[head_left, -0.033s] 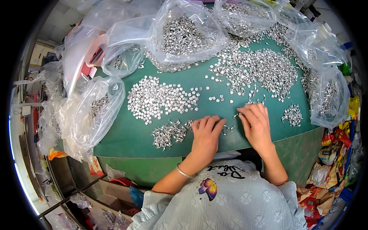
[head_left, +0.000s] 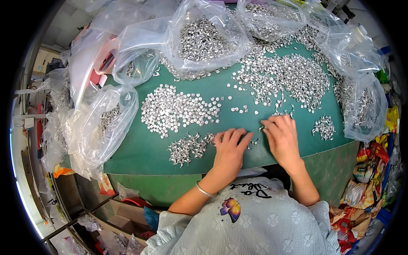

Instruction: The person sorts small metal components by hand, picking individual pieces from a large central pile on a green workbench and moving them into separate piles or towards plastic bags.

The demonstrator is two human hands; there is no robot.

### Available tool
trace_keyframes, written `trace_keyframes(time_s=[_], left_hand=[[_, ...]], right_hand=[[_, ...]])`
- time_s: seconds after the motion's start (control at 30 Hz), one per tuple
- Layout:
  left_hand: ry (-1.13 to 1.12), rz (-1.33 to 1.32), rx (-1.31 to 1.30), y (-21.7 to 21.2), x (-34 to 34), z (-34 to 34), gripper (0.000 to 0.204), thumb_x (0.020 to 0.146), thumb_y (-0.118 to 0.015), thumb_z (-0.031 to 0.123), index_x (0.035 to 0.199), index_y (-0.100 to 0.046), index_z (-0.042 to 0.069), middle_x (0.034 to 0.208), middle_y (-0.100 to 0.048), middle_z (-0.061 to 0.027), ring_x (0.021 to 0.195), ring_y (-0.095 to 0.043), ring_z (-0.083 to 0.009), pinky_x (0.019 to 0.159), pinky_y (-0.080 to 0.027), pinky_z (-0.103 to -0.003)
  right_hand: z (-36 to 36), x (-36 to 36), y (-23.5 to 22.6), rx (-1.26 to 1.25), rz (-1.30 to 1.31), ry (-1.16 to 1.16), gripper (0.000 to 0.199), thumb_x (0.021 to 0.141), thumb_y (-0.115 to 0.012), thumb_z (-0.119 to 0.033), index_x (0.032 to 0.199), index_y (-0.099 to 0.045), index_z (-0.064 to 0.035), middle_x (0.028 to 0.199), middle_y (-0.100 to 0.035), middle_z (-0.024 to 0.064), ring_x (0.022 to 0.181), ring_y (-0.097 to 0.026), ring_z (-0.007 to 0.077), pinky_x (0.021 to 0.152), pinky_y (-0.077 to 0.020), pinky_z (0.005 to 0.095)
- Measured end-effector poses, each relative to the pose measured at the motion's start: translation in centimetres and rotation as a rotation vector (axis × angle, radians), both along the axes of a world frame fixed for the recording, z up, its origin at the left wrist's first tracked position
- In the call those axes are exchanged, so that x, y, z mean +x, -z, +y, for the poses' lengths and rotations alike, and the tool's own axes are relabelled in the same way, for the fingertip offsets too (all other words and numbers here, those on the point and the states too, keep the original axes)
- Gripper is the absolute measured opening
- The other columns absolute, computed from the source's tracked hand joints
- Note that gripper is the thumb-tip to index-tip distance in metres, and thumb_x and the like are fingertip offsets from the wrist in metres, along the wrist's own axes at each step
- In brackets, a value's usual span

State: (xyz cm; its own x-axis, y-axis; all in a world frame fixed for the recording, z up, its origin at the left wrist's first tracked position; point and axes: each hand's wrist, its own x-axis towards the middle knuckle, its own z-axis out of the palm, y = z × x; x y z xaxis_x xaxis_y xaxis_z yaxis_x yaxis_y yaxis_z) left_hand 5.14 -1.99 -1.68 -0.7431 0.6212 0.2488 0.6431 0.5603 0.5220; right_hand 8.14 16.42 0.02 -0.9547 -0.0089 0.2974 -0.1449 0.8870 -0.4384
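My left hand (head_left: pixel 230 149) rests low over the table, fingers bent downward; their tips and anything under them are hidden. Small curved silvery metal pieces (head_left: pixel 253 143) lie by its thumb. To its left is a little heap of similar curved pieces (head_left: pixel 187 148). My right hand (head_left: pixel 281 139) is closed, thumb and finger pinching one small curved metal piece (head_left: pixel 260 128) just above the green tabletop. Beyond my hands spreads a patch of small flower-shaped metal pieces (head_left: pixel 178 108). A large loose pile of curved pieces (head_left: pixel 301 80) lies farther right.
Clear plastic bags full of metal pieces (head_left: pixel 204 40) line the table's far side. Other bags stand at the left (head_left: pixel 104 123) and right (head_left: pixel 363 108) edges. A small separate heap (head_left: pixel 324 128) sits right of my right hand. Colourful packages (head_left: pixel 361 187) are stacked beyond the table's right side.
Both hands have shifted only slightly: the left a touch to the right, the right a touch to the left. The heaps look the same.
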Motion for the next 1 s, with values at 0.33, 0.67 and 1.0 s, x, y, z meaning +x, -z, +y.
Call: trace_keyframes(time_s=[0.33, 0.67, 1.0], left_hand=[[-0.212, 0.001, 0.03, -0.3, -1.0, -2.2, 0.025, 0.076, -0.066, -0.004, 0.098, -0.062, 0.007, 0.103, -0.055, -0.0074, 0.1, -0.053, -0.0266, 0.087, -0.035, -0.042], [-0.216, -0.016, 0.024, 0.7, -0.3, -2.5, 0.02, 0.081, -0.063, -0.004, 0.098, -0.062, 0.006, 0.114, -0.054, -0.0093, 0.114, -0.051, -0.0308, 0.107, -0.028, -0.053], [-0.269, -0.063, 0.033, 1.0, -0.1, -2.9, 0.022, 0.081, -0.058, -0.008, 0.099, -0.062, 0.006, 0.128, -0.05, -0.0122, 0.127, -0.046, -0.0355, 0.113, -0.014, -0.066]], right_hand=[[-0.2, 1.0, -0.4, -0.104, -0.061, -0.135, 0.02, 0.077, -0.073, -0.009, 0.096, -0.066, -0.0047, 0.094, -0.057, 0.0064, 0.089, -0.054, 0.0263, 0.077, -0.0409, 0.0382], [-1.9, 2.9, 1.3, -0.206, -0.096, -0.172, 0.023, 0.078, -0.073, -0.008, 0.098, -0.061, -0.0026, 0.098, -0.054, 0.0102, 0.09, -0.056, 0.0299, 0.077, -0.0473, 0.0411], [7.9, 6.5, 2.8, -0.023, 0.136, 0.275, 0.019, 0.078, -0.071, 0.005, 0.095, -0.064, 0.0029, 0.094, -0.06, 0.0155, 0.086, -0.059, 0.0327, 0.075, -0.0493, 0.0394]])
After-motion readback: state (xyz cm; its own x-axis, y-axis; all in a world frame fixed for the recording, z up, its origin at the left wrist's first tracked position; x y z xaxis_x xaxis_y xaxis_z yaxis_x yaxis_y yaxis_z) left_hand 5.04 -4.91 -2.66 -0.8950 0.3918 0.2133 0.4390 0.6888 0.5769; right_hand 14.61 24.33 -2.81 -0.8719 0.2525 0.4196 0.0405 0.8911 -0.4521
